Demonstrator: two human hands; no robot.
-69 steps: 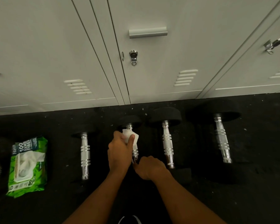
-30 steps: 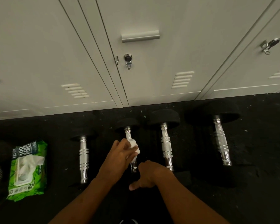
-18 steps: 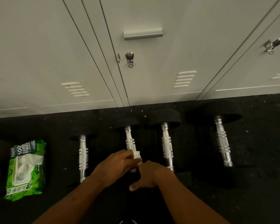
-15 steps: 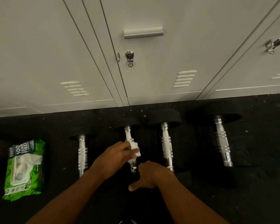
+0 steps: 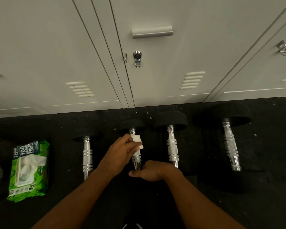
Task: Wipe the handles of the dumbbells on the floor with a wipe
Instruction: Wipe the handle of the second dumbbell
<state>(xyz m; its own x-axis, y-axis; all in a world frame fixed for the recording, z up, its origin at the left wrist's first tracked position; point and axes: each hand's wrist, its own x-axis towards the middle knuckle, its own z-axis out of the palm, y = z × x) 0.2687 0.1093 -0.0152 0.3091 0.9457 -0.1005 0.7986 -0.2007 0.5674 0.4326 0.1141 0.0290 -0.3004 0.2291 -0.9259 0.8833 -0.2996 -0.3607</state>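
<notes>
Left hand (image 5: 120, 156) pinching wipe (image 5: 137, 141) on handle (image 5: 137, 160), right hand (image 5: 153, 171) — curled — on dumbbell (image 5: 132, 125)

Dumbbell handles (image 5: 172, 149): chromed metal, glossy, with rough knurled sections between smooth ringed bands.
Dumbbell heads (image 5: 171, 119): matt black, rubber-like.
Wipe (image 5: 137, 141): white, soft, matt, creased.
Floor (image 5: 262, 204): black, rough, speckled.
Wipes pack (image 5: 28, 171): glossy green plastic film.
Lockers (image 5: 155, 90): smooth pale painted metal.
Lock (image 5: 136, 55): polished metal.

4 chrome-handled dumbbells (image 5: 172, 146) side by side (folded white wipe (image 5: 137, 140) on 2nd handle (image 5: 137, 160) from left)
</notes>
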